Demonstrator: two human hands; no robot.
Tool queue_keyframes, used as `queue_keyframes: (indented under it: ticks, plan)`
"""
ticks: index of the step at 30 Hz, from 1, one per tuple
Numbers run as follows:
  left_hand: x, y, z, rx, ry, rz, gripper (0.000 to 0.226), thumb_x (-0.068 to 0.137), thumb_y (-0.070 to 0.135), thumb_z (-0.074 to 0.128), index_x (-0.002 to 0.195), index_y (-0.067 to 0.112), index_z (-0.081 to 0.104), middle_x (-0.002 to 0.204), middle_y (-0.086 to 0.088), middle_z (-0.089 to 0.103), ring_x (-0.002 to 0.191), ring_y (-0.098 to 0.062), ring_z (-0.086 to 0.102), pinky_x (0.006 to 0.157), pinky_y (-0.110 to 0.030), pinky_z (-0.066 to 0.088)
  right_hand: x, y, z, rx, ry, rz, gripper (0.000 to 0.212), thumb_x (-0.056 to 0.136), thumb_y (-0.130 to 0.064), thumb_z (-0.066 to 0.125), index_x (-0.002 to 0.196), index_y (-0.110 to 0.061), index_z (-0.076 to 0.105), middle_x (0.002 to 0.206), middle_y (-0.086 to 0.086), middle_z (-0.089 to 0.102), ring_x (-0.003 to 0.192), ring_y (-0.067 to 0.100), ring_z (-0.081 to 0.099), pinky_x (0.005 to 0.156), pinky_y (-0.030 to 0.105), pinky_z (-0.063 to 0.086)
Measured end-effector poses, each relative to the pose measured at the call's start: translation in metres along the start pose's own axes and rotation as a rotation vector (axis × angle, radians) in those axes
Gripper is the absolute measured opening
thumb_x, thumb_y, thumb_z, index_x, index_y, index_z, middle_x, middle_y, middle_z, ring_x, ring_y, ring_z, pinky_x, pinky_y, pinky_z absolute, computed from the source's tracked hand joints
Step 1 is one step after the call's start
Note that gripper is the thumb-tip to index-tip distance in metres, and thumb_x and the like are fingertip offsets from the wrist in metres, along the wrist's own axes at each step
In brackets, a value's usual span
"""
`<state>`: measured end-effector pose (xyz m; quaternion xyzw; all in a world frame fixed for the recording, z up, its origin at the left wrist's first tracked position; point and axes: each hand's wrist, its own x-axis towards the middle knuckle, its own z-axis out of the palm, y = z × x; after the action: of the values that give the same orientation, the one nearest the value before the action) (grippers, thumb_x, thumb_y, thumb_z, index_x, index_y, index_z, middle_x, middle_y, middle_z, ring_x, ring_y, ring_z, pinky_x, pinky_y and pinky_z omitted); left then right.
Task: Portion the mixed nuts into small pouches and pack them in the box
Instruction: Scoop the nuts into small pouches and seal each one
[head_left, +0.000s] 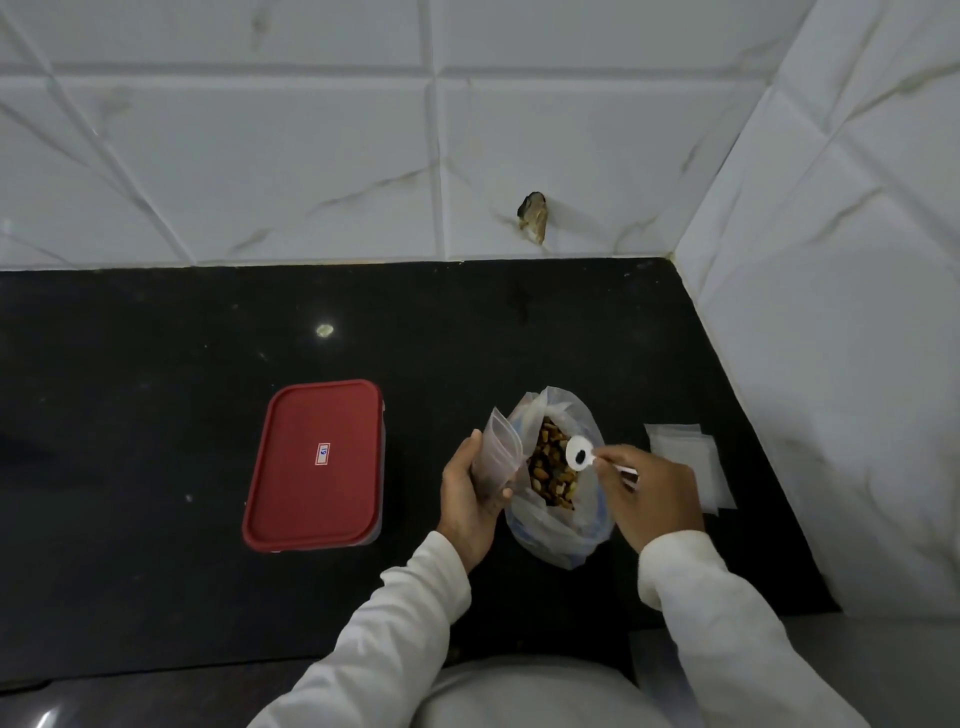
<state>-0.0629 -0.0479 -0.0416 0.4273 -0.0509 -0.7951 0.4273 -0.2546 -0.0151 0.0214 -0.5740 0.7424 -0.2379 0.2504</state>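
Head view is showing me the left hand (470, 493) with its fingers curling round a small pouch (501, 452) and holding it upright, the mouth facing up, just beside the big bag (550, 540). The right hand (649, 493) is pinching the handle of a white spoon (579, 453) over the bag opening, and something dark is lying in the spoon bowl.

The mixed nuts (545, 467) are sitting in this open bag, which is standing on the worktop (156, 415) in its right half, toward the front edge. The box (317, 462), with the red lid closed on it, is lying to the left of the bag, well apart. Spare pouches (685, 457) are lying flat near the right edge, by the side wall.

I am judging the pouch as very light, thin and floppy. Its mouth is likely collapsing if squeezed flat, so I am wanting the hold on its sides below the rim, bowing it open. The film is looking smooth and probably slippery. The nuts are loose and hard, and they are likely rolling off a tilted spoon. The big bag is soft too, and it is leaning on nothing.
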Motion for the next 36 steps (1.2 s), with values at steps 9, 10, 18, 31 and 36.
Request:
queue_keyframes:
  ticks: [9, 10, 18, 31, 36]
  plan:
    - [-0.008, 0.003, 0.0, -0.01, 0.096, 0.08, 0.027, 0.095, 0.039, 0.061, 0.114, 0.021, 0.071, 0.128, -0.011, 0.067, 0.113, -0.028, 0.065, 0.064, -0.027, 0.057, 0.005, 0.009, 0.026, -0.006, -0.181, 0.088, 0.02, 0.094, -0.025, 0.06, 0.112, -0.025, 0.068, 0.109, -0.007, 0.067, 0.09, 0.001, 0.052, 0.072, 0.01, 0.039]
    - [-0.011, 0.004, 0.002, -0.009, 0.101, 0.087, 0.026, 0.096, 0.038, 0.06, 0.112, 0.021, 0.071, 0.127, -0.011, 0.067, 0.112, -0.028, 0.065, 0.064, -0.027, 0.057, 0.005, 0.009, 0.026, 0.0, -0.178, 0.092, 0.02, 0.094, -0.025, 0.06, 0.113, -0.026, 0.068, 0.11, -0.007, 0.067, 0.092, 0.002, 0.053, 0.076, 0.013, 0.041]
    - [-0.015, 0.005, 0.004, -0.006, 0.08, 0.078, 0.025, 0.094, 0.038, 0.061, 0.11, 0.022, 0.073, 0.127, -0.011, 0.068, 0.119, -0.031, 0.064, 0.073, -0.031, 0.058, -0.007, -0.012, 0.005, 0.176, 0.032, -0.019, 0.015, 0.093, -0.027, 0.061, 0.106, -0.032, 0.067, 0.096, -0.017, 0.066, 0.094, 0.002, 0.063, 0.074, 0.011, 0.046]
    - [-0.015, 0.004, 0.015, 0.047, 0.021, 0.12, 0.032, 0.093, 0.042, 0.062, 0.115, 0.022, 0.074, 0.129, -0.01, 0.068, 0.125, -0.032, 0.061, 0.089, -0.038, 0.055, -0.02, -0.05, 0.01, -0.012, 0.245, -0.436, 0.02, 0.083, -0.012, 0.073, 0.104, -0.012, 0.074, 0.086, -0.001, 0.073, 0.076, -0.003, 0.059, 0.07, -0.002, 0.039]
    - [-0.014, 0.005, 0.016, 0.033, -0.004, 0.094, 0.032, 0.094, 0.042, 0.062, 0.111, 0.018, 0.074, 0.13, -0.015, 0.067, 0.13, -0.038, 0.057, 0.071, -0.03, 0.057, -0.011, -0.045, 0.016, -0.22, 0.139, -0.506, 0.036, 0.056, -0.002, 0.089, 0.087, 0.0, 0.073, 0.079, 0.014, 0.071, 0.069, 0.022, 0.069, 0.074, 0.028, 0.056]
